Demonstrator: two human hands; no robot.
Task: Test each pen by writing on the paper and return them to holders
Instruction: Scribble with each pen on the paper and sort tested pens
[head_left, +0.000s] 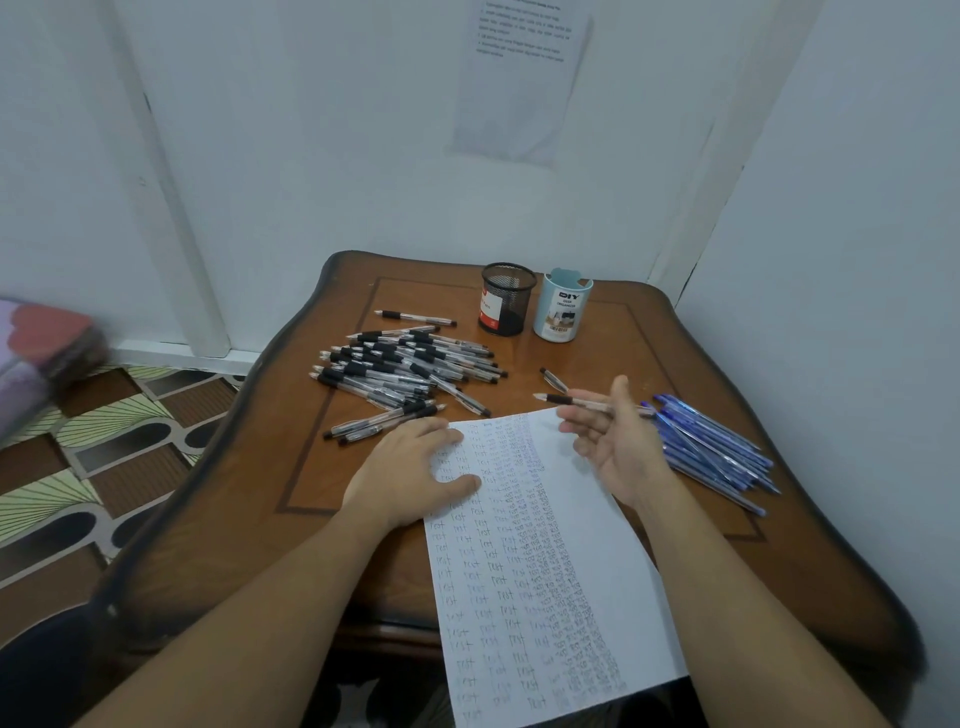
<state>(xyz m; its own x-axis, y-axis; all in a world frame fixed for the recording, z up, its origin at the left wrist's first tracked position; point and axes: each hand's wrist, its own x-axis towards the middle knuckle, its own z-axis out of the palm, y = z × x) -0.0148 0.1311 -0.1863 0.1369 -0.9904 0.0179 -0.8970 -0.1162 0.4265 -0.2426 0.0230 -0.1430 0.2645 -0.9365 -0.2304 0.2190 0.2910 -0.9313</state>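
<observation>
Wooden table (649, 338) bears the paper (571, 545), pressed by the left hand (410, 467), fingers straight, while the right hand (613, 441) seemingly pinches a pen (576, 401) at its far edge.

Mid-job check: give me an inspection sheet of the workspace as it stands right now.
Surface: wooden table, brown top with a dark inlaid border.
Job's things: paper filled with rows of "test"; black pens heaped far left; blue pens heaped right; mesh holder and light blue holder upright at the far edge, no pens sticking out.
Clutter: stray pen between the heaps.
Grippers: left hand presses flat on the paper; right hand holds a black-grip pen.
Cables: nothing seen.
Surroundings: white walls, printed sheet on the wall, patterned floor at left.
</observation>
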